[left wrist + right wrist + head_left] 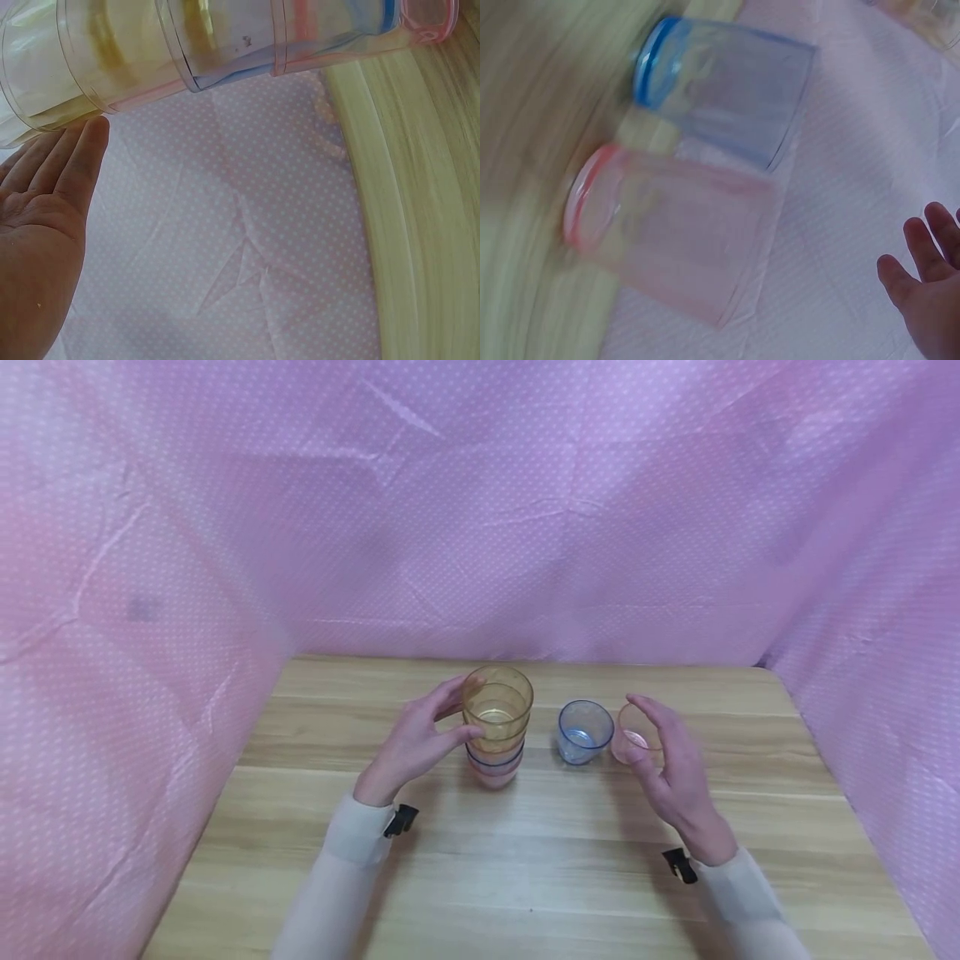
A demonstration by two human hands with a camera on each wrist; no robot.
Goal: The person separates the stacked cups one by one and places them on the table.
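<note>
A stack of nested clear plastic cups stands upright, with a yellow cup [498,681] on top and a pink cup [493,779] at the bottom. From the left side, my left hand [416,739] holds the yellow upper part, thumb in front and fingers behind. In the left wrist view, fingertips [94,131] meet the cup wall. To the right of the stack, a blue cup [585,737] and a single pink cup [624,745] stand side by side, mouths up. Around the single pink cup my right hand [678,772] is spread; the right wrist view shows its fingers [922,259] apart from it.
The cups stand on a light wood-grain table [480,877]. Pink dotted cloth [480,527] hangs behind the table and along both sides. Each wrist carries a black clip [401,820] at the light sleeve cuff.
</note>
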